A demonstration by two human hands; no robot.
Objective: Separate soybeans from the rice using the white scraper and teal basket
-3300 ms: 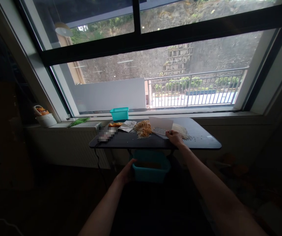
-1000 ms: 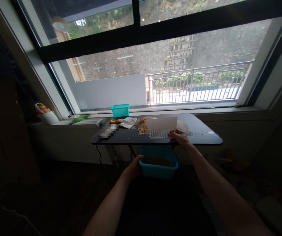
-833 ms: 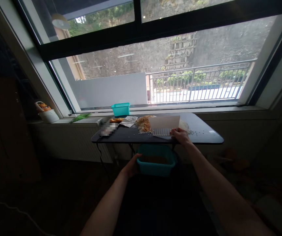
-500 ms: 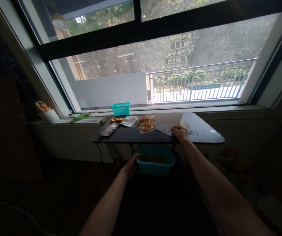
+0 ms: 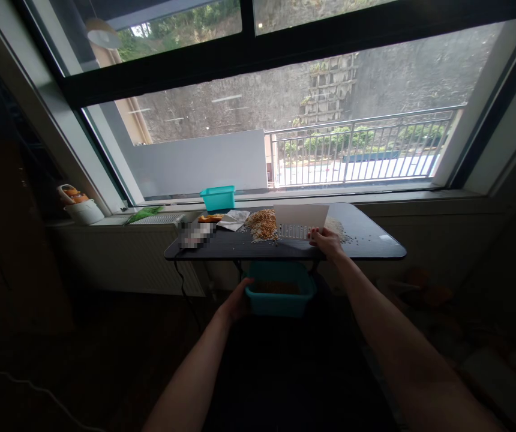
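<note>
Under table (image 5: 375, 247): teal bin (image 5: 280, 304) (brownish grain inside)

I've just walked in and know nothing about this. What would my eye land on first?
First the bright window behind the dark table, where a heap of yellow kernels lies beside a patch of white grains. The right hand grips a white slotted scoop upright between them, and the left hand holds a teal tub just under the table's near edge.

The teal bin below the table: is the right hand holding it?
No, the left hand grips the teal bin; the right hand holds the white slotted scoop on the table.
</note>
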